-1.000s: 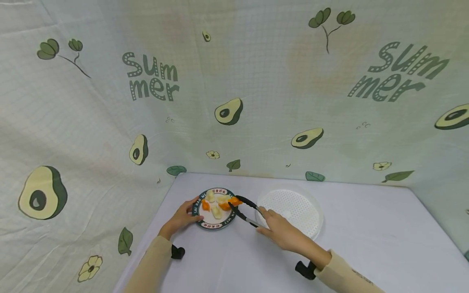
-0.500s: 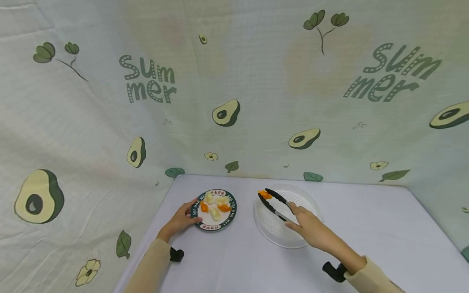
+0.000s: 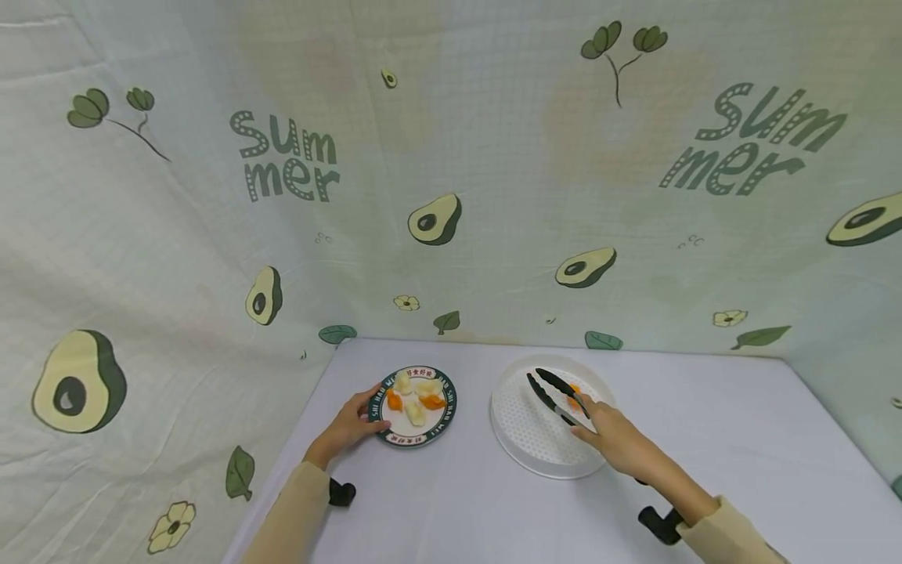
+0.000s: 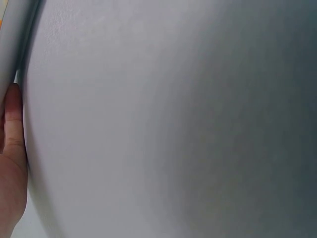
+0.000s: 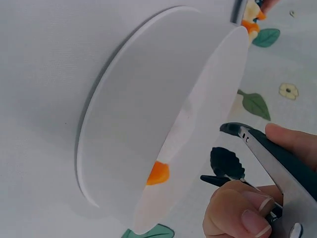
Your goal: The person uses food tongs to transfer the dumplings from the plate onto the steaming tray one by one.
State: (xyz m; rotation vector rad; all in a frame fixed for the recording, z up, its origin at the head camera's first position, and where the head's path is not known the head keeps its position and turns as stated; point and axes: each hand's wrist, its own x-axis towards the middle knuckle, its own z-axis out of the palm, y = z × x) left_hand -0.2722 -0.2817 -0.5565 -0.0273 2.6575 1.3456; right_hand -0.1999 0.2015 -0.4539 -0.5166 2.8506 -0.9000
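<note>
My left hand (image 3: 347,432) holds the left rim of a small round plate with a green patterned border (image 3: 452,403). On it lie several cream and orange dumpling-shaped pieces (image 3: 416,413). In the left wrist view, a finger (image 4: 15,129) lies along the plate's edge (image 4: 16,39). My right hand (image 3: 611,435) grips black-tipped metal tongs (image 3: 557,382) over a round white perforated tray (image 3: 520,439). The tongs' arms are spread, nothing between the tips. An orange dumpling-shaped piece (image 5: 159,173) rests in the tray; in the head view the tongs partly cover it.
Both the plate and the tray stand on a white tabletop (image 3: 451,501), with a gap between them. Behind and to the left hangs a pale cloth (image 3: 493,157) printed with avocados and leaves. Each wrist carries a black camera mount (image 3: 661,525).
My right hand has carried an orange piece in the tongs from the plate rightward to the tray and let it go there. The left hand stays at the plate.
</note>
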